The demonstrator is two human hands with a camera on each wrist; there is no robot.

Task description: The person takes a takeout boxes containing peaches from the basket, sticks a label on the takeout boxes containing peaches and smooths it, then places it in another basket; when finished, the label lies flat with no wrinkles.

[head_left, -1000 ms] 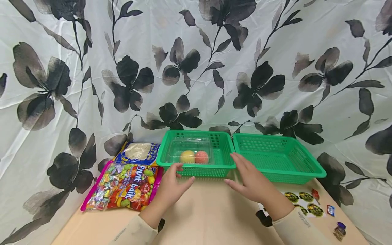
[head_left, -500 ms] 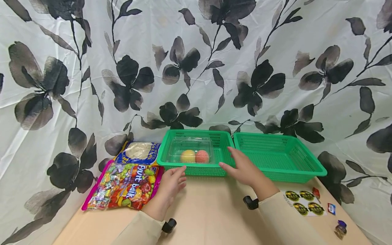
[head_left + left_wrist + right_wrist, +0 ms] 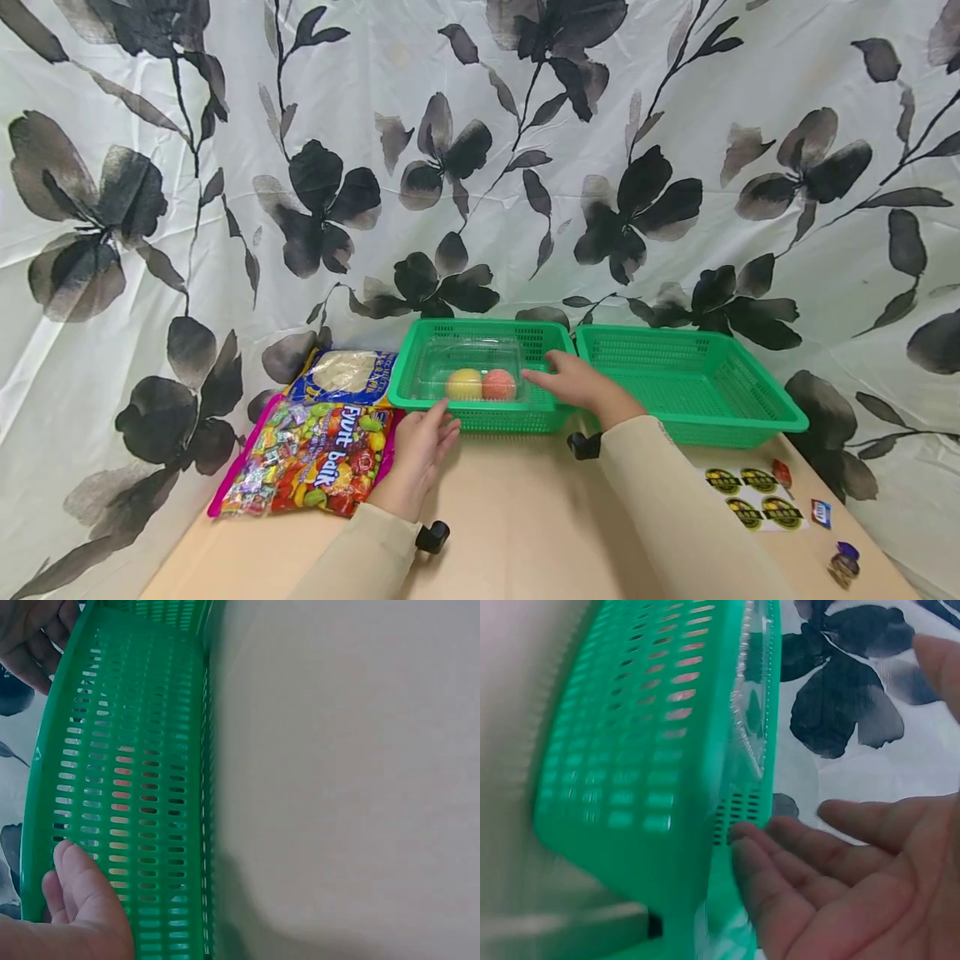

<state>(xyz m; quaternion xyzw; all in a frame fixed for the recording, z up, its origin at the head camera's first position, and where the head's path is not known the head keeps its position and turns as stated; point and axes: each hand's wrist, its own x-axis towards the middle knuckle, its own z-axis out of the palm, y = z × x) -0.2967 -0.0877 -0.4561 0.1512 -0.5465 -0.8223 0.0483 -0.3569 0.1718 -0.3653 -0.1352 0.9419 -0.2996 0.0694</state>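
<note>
Two hands at a green basket. We see the right hand (image 3: 577, 385) reaching over the near right corner of the left basket (image 3: 480, 414), fingers straight and spread wide, holding nothing; its fingertips point toward the clear clamshell box (image 3: 468, 368) inside. The left hand (image 3: 420, 442) rests with relaxed, open fingers against the basket's near wall, fingertips at the rim, as the left wrist view confirms. The box lies in the basket's left half and holds a yellow ball (image 3: 464, 384) and an orange ball (image 3: 498, 384) side by side.

Risks, as we judge them: the thin box may flex or pop open under a one-sided pinch, spilling the balls; the light basket may slide on the bench (image 3: 510, 508) if the left hand does not steady it, or bump the second basket (image 3: 690, 392) just beside it. A candy bag (image 3: 311, 458) and a flatbread packet (image 3: 345, 373) lie left of the basket, near the left hand.
</note>
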